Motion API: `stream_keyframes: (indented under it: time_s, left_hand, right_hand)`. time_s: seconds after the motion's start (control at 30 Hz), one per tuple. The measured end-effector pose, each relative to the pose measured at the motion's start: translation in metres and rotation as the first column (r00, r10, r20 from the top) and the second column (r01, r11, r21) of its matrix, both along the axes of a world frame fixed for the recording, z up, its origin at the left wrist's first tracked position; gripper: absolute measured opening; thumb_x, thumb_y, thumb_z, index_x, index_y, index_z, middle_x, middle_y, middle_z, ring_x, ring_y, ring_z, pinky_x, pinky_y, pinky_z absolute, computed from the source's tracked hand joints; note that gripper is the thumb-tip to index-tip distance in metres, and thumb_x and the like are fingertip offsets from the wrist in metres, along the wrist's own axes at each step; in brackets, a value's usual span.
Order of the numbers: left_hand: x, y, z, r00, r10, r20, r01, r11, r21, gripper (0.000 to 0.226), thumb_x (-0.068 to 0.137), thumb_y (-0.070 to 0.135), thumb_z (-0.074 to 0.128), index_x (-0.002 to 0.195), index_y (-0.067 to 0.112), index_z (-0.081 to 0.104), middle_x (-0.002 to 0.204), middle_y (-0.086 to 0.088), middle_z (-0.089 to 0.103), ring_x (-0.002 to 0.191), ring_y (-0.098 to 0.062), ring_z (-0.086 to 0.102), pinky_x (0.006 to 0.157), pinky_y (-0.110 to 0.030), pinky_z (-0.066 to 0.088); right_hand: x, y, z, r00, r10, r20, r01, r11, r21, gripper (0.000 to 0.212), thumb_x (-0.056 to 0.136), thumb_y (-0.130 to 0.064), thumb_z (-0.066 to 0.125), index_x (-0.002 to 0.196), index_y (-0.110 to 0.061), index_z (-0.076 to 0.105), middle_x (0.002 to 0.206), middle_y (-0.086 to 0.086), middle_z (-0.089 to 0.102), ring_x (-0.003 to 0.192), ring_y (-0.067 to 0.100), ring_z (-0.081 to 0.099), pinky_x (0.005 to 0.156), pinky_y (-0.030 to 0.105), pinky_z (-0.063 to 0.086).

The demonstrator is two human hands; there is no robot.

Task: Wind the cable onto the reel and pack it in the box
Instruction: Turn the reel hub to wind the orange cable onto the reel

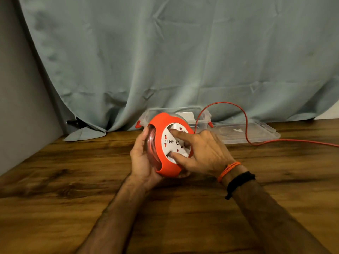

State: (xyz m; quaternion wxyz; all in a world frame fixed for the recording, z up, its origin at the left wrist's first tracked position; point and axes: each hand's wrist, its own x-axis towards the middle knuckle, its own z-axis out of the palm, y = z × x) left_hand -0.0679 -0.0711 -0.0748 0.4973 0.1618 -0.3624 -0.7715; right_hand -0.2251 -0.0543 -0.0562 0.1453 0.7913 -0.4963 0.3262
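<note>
Cradling the reel (169,143) from the left and below, the left hand (145,158) curls round its clear rim and holds it just above the table (73,180); the right hand (205,153) presses fingertips onto the white socket face, apparently to turn it. Most of the cable (245,129) is unwound, arching over the box (174,114) and running off to the right. Risk: the loose loop may snag on the box wall or drag the lid (256,132) as it draws in; fingertips may slip on the smooth face. Near and left of the reel, table room is open; far side, box and curtain (165,52) crowd close.
</note>
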Motion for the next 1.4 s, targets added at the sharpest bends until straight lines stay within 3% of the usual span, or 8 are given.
stream_keyframes:
  time_s: [0.37,0.43,0.53,0.6,0.77,1.0,1.13,1.4]
  left_hand:
    - [-0.006,0.008,0.004,1.000,0.022,0.008,-0.021,0.997,-0.068,0.066,0.094,0.059,0.030,0.094,0.016,0.081,0.102,-0.014,0.076,0.088,-0.031,0.074,0.069,-0.053,0.059]
    - [-0.012,0.009,0.003,0.998,0.064,-0.024,-0.066,0.995,-0.081,0.066,0.094,0.056,0.031,0.093,0.013,0.081,0.099,-0.017,0.076,0.089,-0.032,0.073,0.065,-0.046,0.061]
    - [-0.018,0.009,0.000,0.997,0.077,-0.009,-0.077,0.991,-0.109,0.065,0.090,0.056,0.036,0.101,0.009,0.079,0.105,-0.021,0.073,0.098,-0.037,0.068,0.082,-0.048,0.057]
    - [-0.017,0.007,-0.001,0.997,0.076,-0.001,-0.076,0.992,-0.099,0.063,0.087,0.056,0.038,0.100,0.010,0.080,0.105,-0.021,0.074,0.092,-0.035,0.071,0.081,-0.048,0.058]
    - [-0.011,0.002,-0.003,0.999,0.023,0.031,-0.021,0.998,-0.063,0.069,0.081,0.067,0.040,0.110,0.017,0.077,0.119,-0.020,0.070,0.101,-0.043,0.064,0.098,-0.076,0.033]
    - [-0.001,0.001,-0.002,0.995,-0.092,-0.046,0.091,0.995,-0.026,0.075,0.081,0.074,0.038,0.124,0.021,0.069,0.135,-0.017,0.061,0.126,-0.045,0.054,0.101,-0.080,0.023]
    - [-0.005,0.002,0.000,0.994,0.009,-0.106,-0.013,0.999,-0.036,0.072,0.092,0.066,0.031,0.115,0.013,0.074,0.126,-0.021,0.067,0.108,-0.039,0.067,0.100,-0.060,0.042]
    - [-0.001,0.004,0.000,0.994,-0.103,0.040,0.102,0.995,0.017,0.067,0.080,0.071,0.043,0.111,0.022,0.076,0.136,-0.015,0.061,0.125,-0.044,0.052,0.100,-0.080,0.019]
  right_hand:
    - [0.017,0.010,0.001,0.890,-0.186,0.417,0.143,0.981,0.133,0.065,0.060,-0.064,0.069,0.119,-0.036,0.066,0.092,-0.005,0.075,0.092,0.019,0.068,0.086,0.035,0.055]
    - [0.024,0.011,0.004,0.738,-0.263,0.621,0.093,0.952,0.292,0.059,0.063,-0.063,0.074,0.107,-0.024,0.072,0.099,-0.002,0.075,0.093,0.017,0.069,0.085,0.035,0.056]
    - [0.029,0.015,0.008,0.299,-0.403,0.865,-0.295,0.823,0.486,0.054,0.072,-0.061,0.072,0.080,-0.008,0.069,0.066,0.012,0.073,0.045,0.018,0.060,0.045,0.032,0.054]
    - [0.028,0.015,0.009,0.245,-0.457,0.855,-0.381,0.766,0.518,0.051,0.077,-0.060,0.069,0.076,-0.009,0.065,0.062,0.014,0.071,0.034,0.013,0.043,0.034,0.018,0.038]
    - [0.023,0.015,0.017,0.366,-0.383,0.848,-0.358,0.784,0.508,0.047,0.086,-0.052,0.064,0.076,-0.007,0.067,0.061,0.010,0.072,0.028,0.008,0.044,0.035,0.014,0.035]
    - [0.000,0.007,0.015,0.942,-0.176,0.285,0.177,0.984,0.025,0.040,0.074,-0.060,0.063,0.096,-0.027,0.068,0.072,-0.005,0.072,0.074,0.018,0.068,0.073,0.030,0.054]
    - [0.000,0.009,0.013,0.997,-0.035,0.066,0.037,0.999,-0.029,0.059,0.069,-0.063,0.054,0.120,-0.033,0.057,0.085,-0.001,0.075,0.085,0.031,0.068,0.074,0.040,0.054]
    - [0.001,0.004,0.002,0.999,-0.041,0.000,0.041,0.999,-0.014,0.070,0.069,-0.066,0.046,0.135,-0.042,0.046,0.088,0.005,0.073,0.088,0.033,0.063,0.076,0.038,0.052]
